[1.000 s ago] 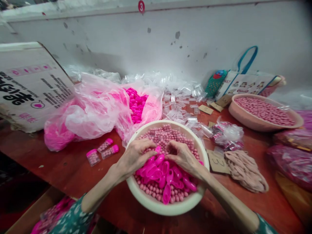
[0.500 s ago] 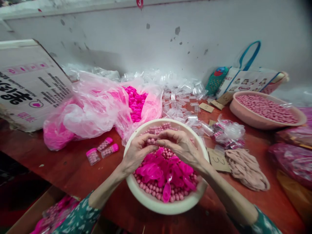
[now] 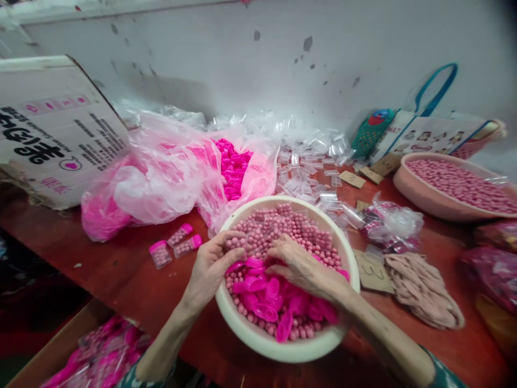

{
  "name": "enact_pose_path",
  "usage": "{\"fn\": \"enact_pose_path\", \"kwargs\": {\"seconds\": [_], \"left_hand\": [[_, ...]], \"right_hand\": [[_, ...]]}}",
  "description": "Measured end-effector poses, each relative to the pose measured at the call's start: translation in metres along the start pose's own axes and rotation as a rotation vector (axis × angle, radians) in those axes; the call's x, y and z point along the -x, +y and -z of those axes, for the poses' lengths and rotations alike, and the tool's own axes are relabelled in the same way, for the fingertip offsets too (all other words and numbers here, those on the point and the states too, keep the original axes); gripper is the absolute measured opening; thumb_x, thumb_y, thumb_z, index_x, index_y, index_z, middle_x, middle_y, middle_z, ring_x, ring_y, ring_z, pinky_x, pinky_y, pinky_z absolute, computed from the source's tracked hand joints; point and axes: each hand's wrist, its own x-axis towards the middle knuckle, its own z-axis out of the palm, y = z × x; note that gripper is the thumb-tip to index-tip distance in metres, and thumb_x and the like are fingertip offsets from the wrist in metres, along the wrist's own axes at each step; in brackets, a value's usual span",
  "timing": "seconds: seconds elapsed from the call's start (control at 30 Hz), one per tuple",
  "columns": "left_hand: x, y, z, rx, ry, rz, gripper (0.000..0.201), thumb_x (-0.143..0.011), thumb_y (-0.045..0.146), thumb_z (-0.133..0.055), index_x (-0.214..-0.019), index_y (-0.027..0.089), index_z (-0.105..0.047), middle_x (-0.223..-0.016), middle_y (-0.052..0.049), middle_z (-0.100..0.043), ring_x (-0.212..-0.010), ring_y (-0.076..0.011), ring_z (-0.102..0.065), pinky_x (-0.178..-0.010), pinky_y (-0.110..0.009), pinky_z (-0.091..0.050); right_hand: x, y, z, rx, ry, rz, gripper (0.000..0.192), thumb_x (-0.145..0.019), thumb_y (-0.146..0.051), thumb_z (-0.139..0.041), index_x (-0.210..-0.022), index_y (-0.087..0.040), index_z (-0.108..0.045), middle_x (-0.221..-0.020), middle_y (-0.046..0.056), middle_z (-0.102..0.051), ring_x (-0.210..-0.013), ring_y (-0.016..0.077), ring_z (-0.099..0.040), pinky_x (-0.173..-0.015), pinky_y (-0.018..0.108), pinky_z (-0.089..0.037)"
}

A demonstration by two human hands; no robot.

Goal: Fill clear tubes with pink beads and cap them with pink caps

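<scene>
A white basin (image 3: 226,323) holds pink beads (image 3: 319,237) and a heap of bright pink plastic caps (image 3: 262,296). At the basin's left side, my left hand (image 3: 214,264) grips a small clear plastic container (image 3: 237,242) filled with beads between thumb and fingers. My right hand (image 3: 299,267) is over the middle of the basin, its bent fingers down at the edge of the caps. What lies between those fingertips is hidden. Three filled containers with pink caps (image 3: 177,245) lie on the table, left of the basin.
Behind stand a plastic bag of pink caps (image 3: 161,172) and a pile of clear empty containers (image 3: 299,167). A printed carton (image 3: 60,134) is at left. On the right are a pink bowl of beads (image 3: 416,196), a marked cardboard piece (image 3: 371,272) and a crumpled cloth (image 3: 424,291).
My hands have come apart. The left keeps the bead-filled container and has moved slightly left and down; the right has dropped to the caps. The view has shifted a little.
</scene>
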Motion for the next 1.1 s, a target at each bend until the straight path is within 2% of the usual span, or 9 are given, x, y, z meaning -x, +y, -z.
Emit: {"fn": "enact_pose_path", "kwargs": {"seconds": [0.23,0.47,0.63,0.73,0.83,0.93,1.03,1.1], "left_hand": [[0.002,-0.006,-0.004,0.132,-0.030,0.036,0.022,-0.076,0.021,-0.068,-0.098,0.018,-0.061,-0.081,0.002,-0.068,-0.074,-0.0099,-0.065,-0.071,-0.018,-0.053],[0.001,-0.007,-0.006,0.185,0.005,0.042,0.023,-0.076,0.020,-0.069,-0.097,0.017,-0.061,-0.081,0.001,-0.068,-0.075,-0.0105,-0.066,-0.073,-0.019,-0.054],[0.005,-0.005,-0.016,0.134,-0.097,0.093,0.021,-0.076,0.020,-0.068,-0.096,0.017,-0.061,-0.083,0.000,-0.067,-0.078,-0.0118,-0.065,-0.075,-0.021,-0.053],[0.009,-0.002,-0.025,0.098,-0.156,0.110,0.018,-0.075,0.019,-0.069,-0.093,0.017,-0.064,-0.081,0.001,-0.065,-0.075,-0.0098,-0.062,-0.072,-0.019,-0.052],[0.010,-0.002,-0.032,0.093,-0.201,0.130,0.019,-0.075,0.020,-0.069,-0.094,0.018,-0.065,-0.083,0.000,-0.065,-0.078,-0.0118,-0.061,-0.072,-0.022,-0.052],[0.009,-0.003,-0.035,0.087,-0.217,0.119,0.020,-0.075,0.020,-0.069,-0.094,0.020,-0.066,-0.085,0.000,-0.064,-0.081,-0.0120,-0.060,-0.074,-0.022,-0.051],[0.008,-0.003,-0.036,0.091,-0.210,0.115,0.020,-0.074,0.018,-0.070,-0.094,0.020,-0.067,-0.084,0.000,-0.064,-0.079,-0.0101,-0.057,-0.073,-0.019,-0.049],[0.007,-0.001,-0.037,0.111,-0.210,0.128,0.020,-0.073,0.017,-0.071,-0.093,0.019,-0.068,-0.083,0.000,-0.064,-0.079,-0.0105,-0.057,-0.073,-0.020,-0.049]], "right_hand": [[0.005,-0.003,0.003,-0.063,-0.023,-0.101,0.010,-0.089,-0.021,-0.052,-0.080,-0.018,-0.054,-0.082,0.000,-0.054,-0.077,0.0143,-0.047,-0.067,0.027,-0.037],[0.006,0.004,0.023,-0.276,0.025,-0.133,0.015,-0.088,-0.029,-0.054,-0.085,-0.018,-0.063,-0.084,0.000,-0.062,-0.080,0.0148,-0.056,-0.072,0.026,-0.041],[0.014,-0.001,0.036,-0.629,0.081,-0.242,0.023,-0.084,-0.038,-0.057,-0.087,-0.018,-0.068,-0.082,0.001,-0.063,-0.075,0.0139,-0.056,-0.066,0.024,-0.041],[0.018,-0.002,0.031,-0.935,0.151,-0.362,0.021,-0.078,-0.037,-0.066,-0.088,-0.019,-0.068,-0.080,-0.001,-0.061,-0.069,0.0098,-0.053,-0.062,0.021,-0.040],[0.022,-0.005,0.026,-1.231,0.158,-0.428,0.027,-0.076,-0.031,-0.070,-0.101,-0.021,-0.066,-0.085,-0.001,-0.063,-0.073,0.0089,-0.055,-0.067,0.020,-0.042],[0.024,-0.012,0.028,-1.336,0.154,-0.429,0.028,-0.074,-0.029,-0.072,-0.101,-0.022,-0.067,-0.082,-0.002,-0.064,-0.070,0.0076,-0.055,-0.065,0.019,-0.041],[0.022,-0.021,0.033,-1.317,0.260,-0.418,0.020,-0.070,-0.027,-0.075,-0.088,-0.021,-0.069,-0.078,-0.003,-0.063,-0.069,0.0077,-0.054,-0.066,0.019,-0.041],[0.017,-0.024,0.034,-1.276,0.413,-0.382,0.016,-0.068,-0.026,-0.077,-0.080,-0.020,-0.068,-0.075,-0.003,-0.062,-0.071,0.0085,-0.055,-0.069,0.020,-0.043]]}}
